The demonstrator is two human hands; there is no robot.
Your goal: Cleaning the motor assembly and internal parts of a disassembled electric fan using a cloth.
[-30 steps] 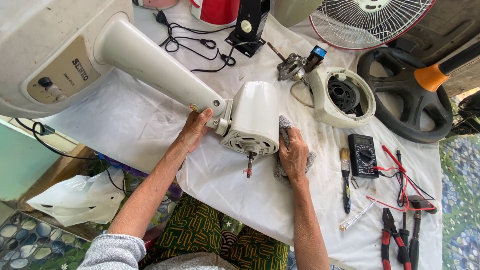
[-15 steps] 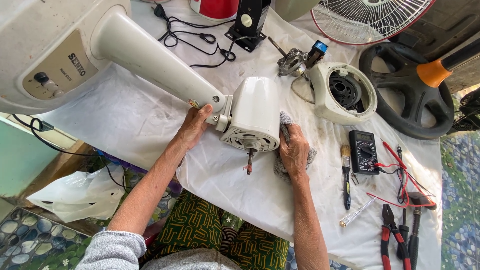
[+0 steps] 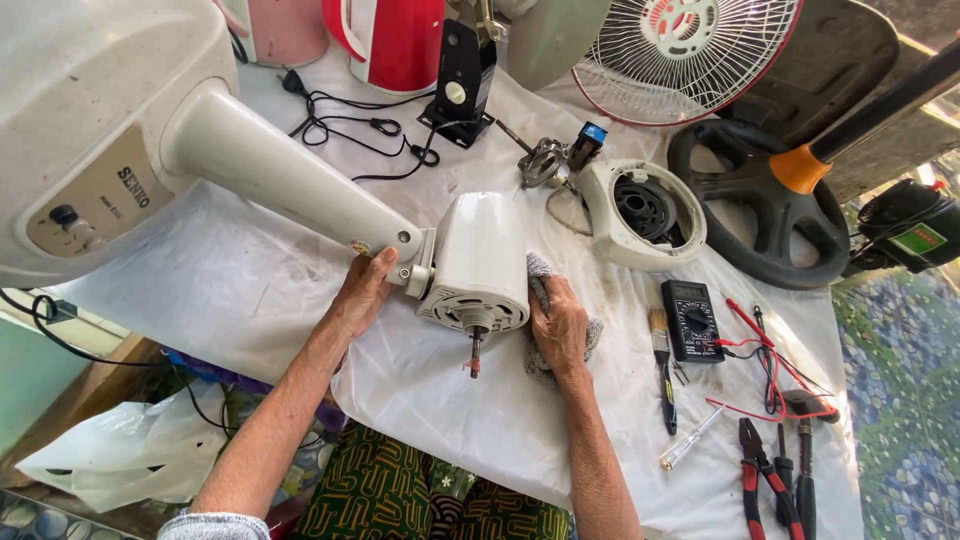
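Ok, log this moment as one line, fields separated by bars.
left hand: holding fan neck at joint | right hand: pressing grey cloth against white motor housing | shaft: bare, toward person

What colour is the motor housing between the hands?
White motor housing, clearest in the head view.

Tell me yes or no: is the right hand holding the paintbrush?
No: the right hand presses a grey rag against the white fan motor housing, while the paintbrush lies untouched on the sheet.
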